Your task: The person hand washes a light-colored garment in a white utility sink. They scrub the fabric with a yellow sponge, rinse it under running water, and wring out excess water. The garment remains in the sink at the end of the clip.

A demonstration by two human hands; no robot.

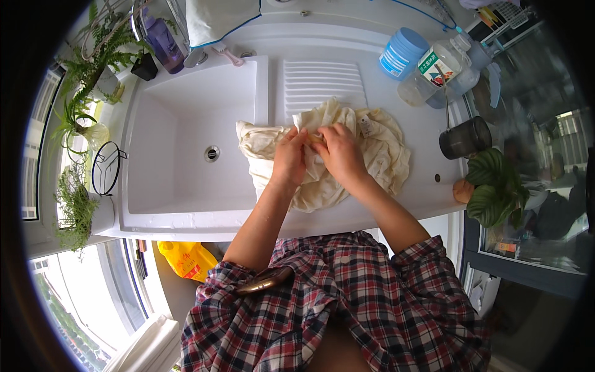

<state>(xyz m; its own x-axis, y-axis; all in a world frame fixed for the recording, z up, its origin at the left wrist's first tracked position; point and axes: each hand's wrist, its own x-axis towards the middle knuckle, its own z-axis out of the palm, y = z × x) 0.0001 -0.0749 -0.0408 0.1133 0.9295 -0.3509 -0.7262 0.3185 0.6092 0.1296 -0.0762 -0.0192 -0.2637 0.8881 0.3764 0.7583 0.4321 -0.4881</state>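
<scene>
A crumpled cream-coloured cloth garment point(386, 153) with a small white tag lies in a heap over the lower part of the ribbed washboard point(323, 81) and the flat right side of a white laundry sink point(186, 218). Its left end reaches over the divider to the basin's edge. My left hand point(290, 156) pinches a fold of the cloth near the middle of the heap. Close beside it on the right, my right hand point(341, 151) grips the same part between thumb and fingers. The fingertips of both hands nearly meet.
The basin with its drain point(212, 154) lies left. At the back left stand a purple bottle point(165, 44) and a pink-handled brush point(228, 55). A blue tub point(403, 53), plastic bottles point(439, 69), a dark metal pot point(466, 138) and a leafy plant point(492, 188) line the right side.
</scene>
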